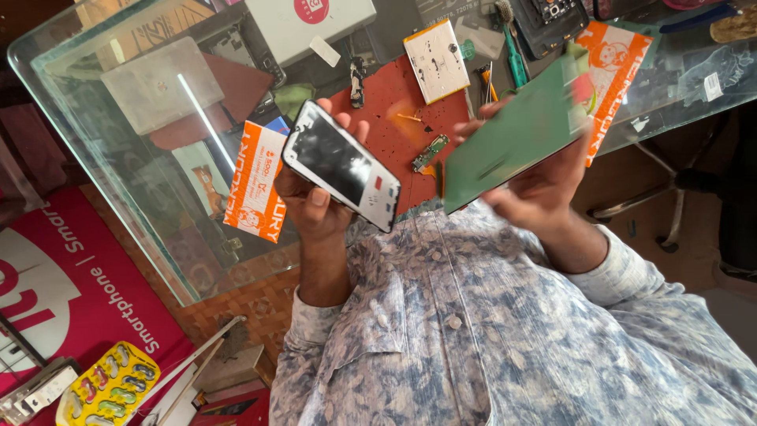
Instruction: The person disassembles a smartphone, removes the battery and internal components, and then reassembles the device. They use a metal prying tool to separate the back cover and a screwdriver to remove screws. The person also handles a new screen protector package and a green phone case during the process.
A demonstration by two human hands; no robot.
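Note:
My left hand (311, 201) grips a smartphone frame (341, 164) with a white rim and a dark, open inside, tilted above the near edge of the glass table (102, 150). My right hand (536, 185) holds a green flat panel (512, 134), blurred by motion, raised just right of the phone. Between the hands, on a red work mat (394, 130), lies a small green circuit board (428, 152). My patterned blue-white shirt fills the lower frame.
On the table lie a white battery with orange edging (436, 61), orange-and-white packets (256, 181) (611, 67), a green-handled tool (514, 63), a dark phone back (556, 24) and a white box (307, 24). A yellow tray of parts (106, 386) sits on the floor at lower left. A chair base (670, 197) stands right.

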